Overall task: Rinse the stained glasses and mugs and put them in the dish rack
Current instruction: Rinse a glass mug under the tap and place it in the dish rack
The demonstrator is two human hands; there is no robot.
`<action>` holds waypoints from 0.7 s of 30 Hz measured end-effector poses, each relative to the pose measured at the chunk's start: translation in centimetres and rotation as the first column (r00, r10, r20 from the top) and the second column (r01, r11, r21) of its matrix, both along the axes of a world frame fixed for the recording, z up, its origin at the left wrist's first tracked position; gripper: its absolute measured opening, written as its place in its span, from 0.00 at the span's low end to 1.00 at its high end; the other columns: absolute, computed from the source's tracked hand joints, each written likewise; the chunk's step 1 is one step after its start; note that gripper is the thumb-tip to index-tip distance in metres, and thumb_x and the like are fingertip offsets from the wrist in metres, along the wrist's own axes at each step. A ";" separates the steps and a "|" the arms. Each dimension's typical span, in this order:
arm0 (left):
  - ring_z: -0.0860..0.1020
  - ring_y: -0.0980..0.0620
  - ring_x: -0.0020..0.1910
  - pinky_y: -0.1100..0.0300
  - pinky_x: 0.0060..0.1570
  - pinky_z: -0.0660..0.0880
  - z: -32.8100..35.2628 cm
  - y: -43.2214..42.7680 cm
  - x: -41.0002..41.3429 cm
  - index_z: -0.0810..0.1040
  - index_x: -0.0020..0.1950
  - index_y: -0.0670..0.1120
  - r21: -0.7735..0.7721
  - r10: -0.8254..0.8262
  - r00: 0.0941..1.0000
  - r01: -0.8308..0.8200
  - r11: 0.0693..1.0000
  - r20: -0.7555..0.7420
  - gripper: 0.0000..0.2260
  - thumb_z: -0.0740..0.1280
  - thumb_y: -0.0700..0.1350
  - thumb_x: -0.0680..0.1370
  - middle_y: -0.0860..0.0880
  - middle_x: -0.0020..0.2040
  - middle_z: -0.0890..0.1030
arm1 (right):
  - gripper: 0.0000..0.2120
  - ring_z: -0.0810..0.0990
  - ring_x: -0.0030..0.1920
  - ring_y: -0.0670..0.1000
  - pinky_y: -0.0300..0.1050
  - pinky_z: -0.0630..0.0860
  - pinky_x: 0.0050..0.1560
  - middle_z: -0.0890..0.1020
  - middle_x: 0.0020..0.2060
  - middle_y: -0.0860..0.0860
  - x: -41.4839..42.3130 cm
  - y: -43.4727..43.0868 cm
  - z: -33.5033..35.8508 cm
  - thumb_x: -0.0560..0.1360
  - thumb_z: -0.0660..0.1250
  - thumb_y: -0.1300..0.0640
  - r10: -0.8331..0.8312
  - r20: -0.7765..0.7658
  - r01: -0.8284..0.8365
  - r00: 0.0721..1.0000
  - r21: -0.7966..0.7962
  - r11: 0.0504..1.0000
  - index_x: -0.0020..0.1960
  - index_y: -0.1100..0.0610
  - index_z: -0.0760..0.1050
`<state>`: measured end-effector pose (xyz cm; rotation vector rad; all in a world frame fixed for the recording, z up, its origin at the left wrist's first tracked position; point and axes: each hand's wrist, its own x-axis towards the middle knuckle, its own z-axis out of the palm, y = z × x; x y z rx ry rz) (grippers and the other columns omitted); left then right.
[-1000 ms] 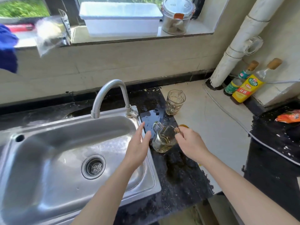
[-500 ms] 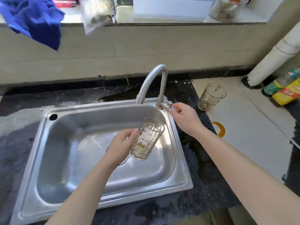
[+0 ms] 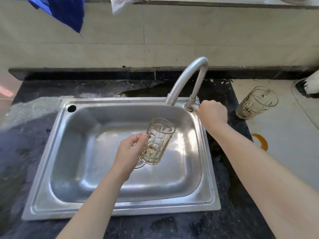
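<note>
My left hand [image 3: 130, 152] holds a clear faceted glass mug [image 3: 158, 141] over the middle of the steel sink [image 3: 72, 152], tilted, mouth up and to the right, with yellowish residue at its bottom. It sits below and left of the spout of the curved faucet [image 3: 188, 78]. No water runs from the spout. My right hand [image 3: 212, 112] is closed on the faucet handle at the tap's base. A second stained glass mug [image 3: 256, 102] stands on the pale counter to the right of the sink.
The dark stone counter [image 3: 25, 135] surrounds the sink and looks wet. An orange ring stain [image 3: 261, 140] marks the pale counter. A blue cloth [image 3: 63, 12] hangs from the sill at top left. A white pipe base [image 3: 313, 85] stands at far right.
The mug has left the counter and now hangs in my left hand over the sink. My right hand has gone to the faucet handle and closed on it. The view has shifted left and down.
</note>
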<state>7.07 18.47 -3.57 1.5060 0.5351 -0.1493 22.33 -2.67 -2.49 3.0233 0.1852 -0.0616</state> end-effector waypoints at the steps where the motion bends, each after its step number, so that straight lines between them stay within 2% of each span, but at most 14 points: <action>1: 0.80 0.57 0.39 0.58 0.45 0.74 0.0 0.0 0.1 0.82 0.45 0.48 -0.001 0.004 1.000 -0.004 1.000 0.004 0.09 0.63 0.46 0.80 0.53 0.43 0.85 | 0.04 0.81 0.42 0.56 0.45 0.71 0.37 0.80 0.40 0.55 -0.2 0.1 0.0 0.77 0.63 0.64 0.031 -0.007 -0.031 0.999 -0.016 0.999 0.47 0.60 0.76; 6: 0.79 0.59 0.34 0.62 0.39 0.74 0.7 -0.4 0.1 0.81 0.41 0.49 -0.019 0.029 0.999 -0.028 0.999 0.022 0.11 0.62 0.45 0.81 0.54 0.35 0.83 | 0.05 0.81 0.43 0.56 0.44 0.69 0.37 0.81 0.42 0.55 -0.6 0.4 0.1 0.79 0.61 0.64 0.098 -0.006 -0.098 0.995 -0.051 0.994 0.50 0.60 0.76; 11: 0.81 0.59 0.36 0.63 0.40 0.75 1.1 -0.5 0.0 0.82 0.46 0.49 -0.057 0.040 0.999 -0.038 0.998 0.033 0.10 0.62 0.45 0.81 0.53 0.37 0.85 | 0.09 0.80 0.49 0.59 0.47 0.72 0.43 0.81 0.47 0.57 -1.0 0.6 0.4 0.77 0.58 0.68 0.137 -0.049 -0.140 0.989 -0.069 0.988 0.53 0.61 0.76; 16: 0.81 0.60 0.38 0.68 0.37 0.75 1.3 -0.5 0.1 0.82 0.49 0.49 -0.078 0.053 0.998 -0.050 0.996 0.043 0.09 0.61 0.45 0.81 0.54 0.38 0.85 | 0.10 0.80 0.50 0.58 0.47 0.72 0.43 0.81 0.48 0.56 -1.1 0.7 0.6 0.77 0.58 0.68 0.157 -0.059 -0.162 0.986 -0.099 0.982 0.54 0.61 0.75; 21: 0.82 0.58 0.40 0.68 0.37 0.76 1.4 -0.5 0.2 0.82 0.51 0.49 -0.096 0.061 0.997 -0.057 0.994 0.037 0.09 0.62 0.45 0.81 0.52 0.41 0.85 | 0.11 0.80 0.50 0.58 0.47 0.73 0.43 0.82 0.48 0.55 -0.9 0.8 0.5 0.76 0.58 0.69 0.171 -0.086 -0.181 0.982 -0.123 0.976 0.55 0.60 0.76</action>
